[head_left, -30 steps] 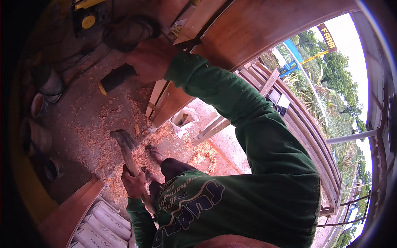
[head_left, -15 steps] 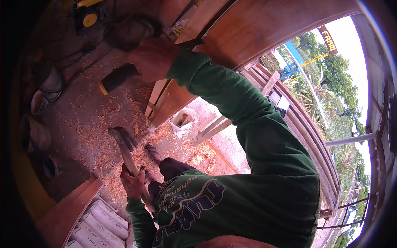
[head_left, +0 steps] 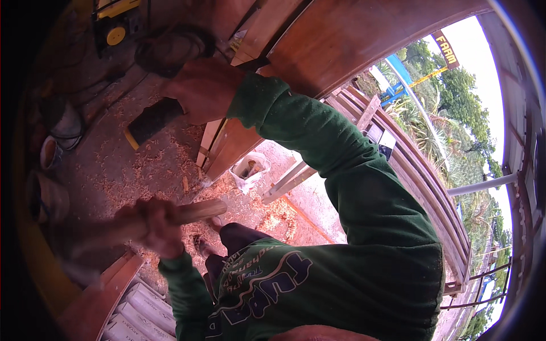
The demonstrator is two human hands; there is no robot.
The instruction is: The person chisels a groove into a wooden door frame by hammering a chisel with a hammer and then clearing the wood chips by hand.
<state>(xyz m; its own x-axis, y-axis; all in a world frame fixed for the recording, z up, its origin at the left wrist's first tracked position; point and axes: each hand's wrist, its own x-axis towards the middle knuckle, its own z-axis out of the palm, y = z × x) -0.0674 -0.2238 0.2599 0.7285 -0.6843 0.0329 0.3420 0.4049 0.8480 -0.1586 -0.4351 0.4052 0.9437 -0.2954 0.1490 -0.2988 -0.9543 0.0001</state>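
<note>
My right hand (head_left: pixel 202 91), in a green sleeve, is closed on a dark object with a yellow edge (head_left: pixel 153 119), beside the upright edge of a brown wooden panel (head_left: pixel 307 42); the exact grip is in shadow. My left hand (head_left: pixel 162 224), lower down, grips a wooden-handled hammer (head_left: pixel 199 210) held sideways, its head end blurred toward the left. My feet and dark-clad legs show below, among wood shavings on the floor (head_left: pixel 142 170).
At left are a yellow-and-black machine (head_left: pixel 116 25), coiled cords and several containers (head_left: pixel 57 122). A white sack (head_left: pixel 250 167) sits beside the panel. Pale rolled or bagged items (head_left: pixel 142 312) lie bottom left. Stacked planks (head_left: pixel 421 187) stand at right, with greenery beyond.
My left hand has moved up and left, turning the hammer from upright to sideways, its head swung leftward. My right hand and the dark object have shifted slightly left and down.
</note>
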